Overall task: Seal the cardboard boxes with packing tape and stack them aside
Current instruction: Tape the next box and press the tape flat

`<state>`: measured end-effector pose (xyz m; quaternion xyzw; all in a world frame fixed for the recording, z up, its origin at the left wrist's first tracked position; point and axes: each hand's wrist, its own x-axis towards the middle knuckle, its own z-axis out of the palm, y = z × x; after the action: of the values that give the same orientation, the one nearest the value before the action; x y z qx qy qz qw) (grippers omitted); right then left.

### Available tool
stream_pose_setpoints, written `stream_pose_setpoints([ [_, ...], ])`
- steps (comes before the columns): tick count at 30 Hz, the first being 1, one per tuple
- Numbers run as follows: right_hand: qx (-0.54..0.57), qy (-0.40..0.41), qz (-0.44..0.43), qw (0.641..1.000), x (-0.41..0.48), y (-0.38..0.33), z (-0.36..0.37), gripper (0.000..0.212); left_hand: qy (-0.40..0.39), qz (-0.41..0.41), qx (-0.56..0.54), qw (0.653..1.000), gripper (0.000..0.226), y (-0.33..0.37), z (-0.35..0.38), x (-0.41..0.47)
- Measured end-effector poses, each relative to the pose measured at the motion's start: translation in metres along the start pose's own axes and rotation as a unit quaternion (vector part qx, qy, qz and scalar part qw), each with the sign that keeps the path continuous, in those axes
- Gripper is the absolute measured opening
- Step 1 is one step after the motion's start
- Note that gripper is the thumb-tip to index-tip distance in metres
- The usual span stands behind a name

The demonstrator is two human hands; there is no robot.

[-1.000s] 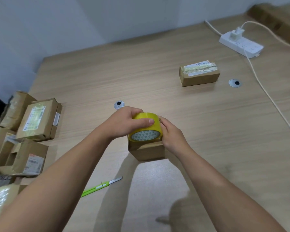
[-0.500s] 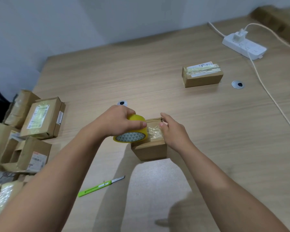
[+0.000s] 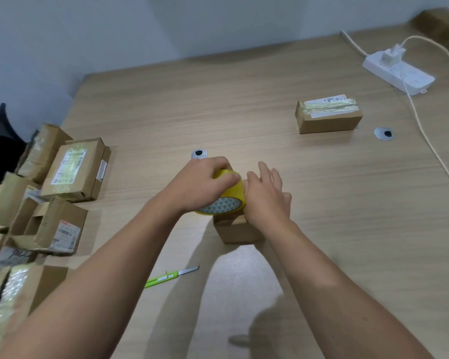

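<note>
left hand (image 3: 200, 182) fingers curled round tape (image 3: 228, 196) | right hand (image 3: 267, 195) fingers flat on box (image 3: 237, 230) | risk: tape wrinkles or lifts if pulled skewed

The left hand (image 3: 200, 186) grips a yellow tape roll (image 3: 227, 196) over a small box (image 3: 237, 229) on the table (image 3: 244, 99). The right hand (image 3: 266, 195) lies flat on the box, fingers straight. A green knife (image 3: 166, 278) lies nearer; a taped box (image 3: 328, 116) sits well apart.

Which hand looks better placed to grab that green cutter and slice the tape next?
Right, probably. The right hand lies open on the small box, holding nothing, while the left hand grips the yellow tape roll. The green cutter lies nearer the person, between both forearms.
</note>
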<state>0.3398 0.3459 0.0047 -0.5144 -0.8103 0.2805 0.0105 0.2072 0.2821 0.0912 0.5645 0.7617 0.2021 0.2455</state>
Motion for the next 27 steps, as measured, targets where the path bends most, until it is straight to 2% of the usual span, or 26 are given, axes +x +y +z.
stream_pose_setpoints([
  [2, 0.017, -0.003, -0.014, 1.0, -0.001, -0.007, 0.003, 0.039, 0.017, -0.003, -0.068, 0.998, 0.02, -0.01, -0.004, 0.0],
  [4, 0.049, 0.021, -0.049, 0.997, -0.006, -0.005, 0.009, 0.037, -0.001, -0.018, -0.148, 0.989, 0.02, -0.023, -0.008, -0.002],
  [7, 0.062, 0.042, -0.068, 0.995, -0.009, 0.006, 0.012, 0.033, -0.066, -0.039, -0.202, 0.976, 0.045, -0.039, -0.002, -0.01],
  [10, 0.067, 0.031, -0.059, 0.996, -0.005, 0.008, 0.011, 0.036, -0.044, -0.044, -0.248, 0.967, 0.066, -0.048, 0.002, -0.013],
  [13, 0.069, 0.024, -0.056, 0.996, -0.004, 0.005, 0.011, 0.035, -0.038, -0.046, -0.236, 0.97, 0.061, -0.049, -0.003, -0.011],
  [19, 0.078, 0.021, -0.049, 0.996, -0.004, 0.008, 0.01, 0.034, -0.043, -0.068, -0.13, 0.988, 0.046, -0.056, -0.023, -0.01],
  [27, 0.076, 0.024, -0.048, 0.996, -0.003, 0.007, 0.011, 0.034, -0.051, -0.137, -0.065, 0.987, 0.045, -0.09, -0.021, -0.015],
])
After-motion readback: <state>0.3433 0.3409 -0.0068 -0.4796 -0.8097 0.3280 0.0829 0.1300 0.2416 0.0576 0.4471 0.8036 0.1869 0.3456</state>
